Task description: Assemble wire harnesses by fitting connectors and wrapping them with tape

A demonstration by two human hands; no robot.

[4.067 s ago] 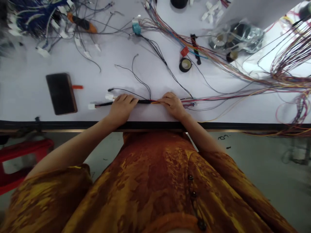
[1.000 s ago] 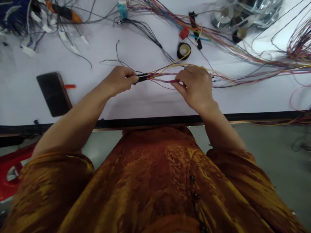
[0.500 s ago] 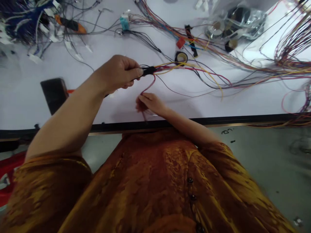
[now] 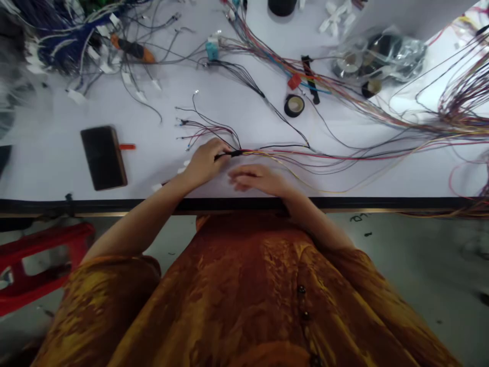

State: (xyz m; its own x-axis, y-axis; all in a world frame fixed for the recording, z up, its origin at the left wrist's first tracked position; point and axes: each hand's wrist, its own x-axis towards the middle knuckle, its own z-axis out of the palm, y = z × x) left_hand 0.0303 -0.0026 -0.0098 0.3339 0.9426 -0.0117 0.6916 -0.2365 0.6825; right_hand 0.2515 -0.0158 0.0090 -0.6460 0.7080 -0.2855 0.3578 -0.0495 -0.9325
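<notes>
My left hand (image 4: 208, 160) is closed on the black-taped part of a wire bundle (image 4: 236, 153), low over the white table near its front edge. Red, yellow and dark wires (image 4: 290, 152) run off to the right from the tape. Thin wire ends with small metal terminals (image 4: 202, 127) fan out beyond my left hand. Just right of it and a little nearer to me, my right hand (image 4: 254, 179) is blurred by motion, and its fingers point left. Whether it holds a wire cannot be made out.
A dark phone (image 4: 104, 158) lies at the left beside an orange stick (image 4: 127, 147). An orange-black tool (image 4: 133, 49) rests by blue wires. Behind the bundle are a tape roll (image 4: 294, 105), a black strip (image 4: 310, 80) and a clear bag (image 4: 393, 56). The table edge (image 4: 244, 204) is near me.
My left hand has lowered the taped bundle towards the table's front edge. The red wire that my right hand held no longer shows there, and the wire ends at the left have come into view.
</notes>
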